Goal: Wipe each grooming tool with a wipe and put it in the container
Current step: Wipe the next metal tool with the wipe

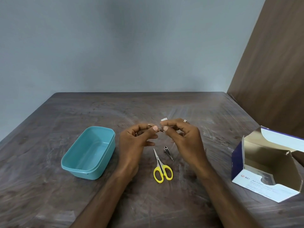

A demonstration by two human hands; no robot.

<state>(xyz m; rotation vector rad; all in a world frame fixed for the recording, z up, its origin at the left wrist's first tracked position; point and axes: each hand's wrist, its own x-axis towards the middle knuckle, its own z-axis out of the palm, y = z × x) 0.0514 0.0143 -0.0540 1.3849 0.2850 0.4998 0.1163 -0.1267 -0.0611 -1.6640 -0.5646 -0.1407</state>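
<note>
My left hand (136,137) pinches a small metal grooming tool (159,130) above the table; most of the tool is hidden by my fingers. My right hand (181,134) pinches a white wipe (163,119) against the tool's other end. The teal container (88,153) stands to the left of my hands with nothing visible in it. Small scissors with yellow handles (162,168) lie on the table below my hands. Metal tweezers (168,152) lie just to their right.
An open box of alcohol swabs (263,175) stands at the right edge of the dark wooden table (115,109). A grey wall rises behind the table, and a brown panel is at the far right.
</note>
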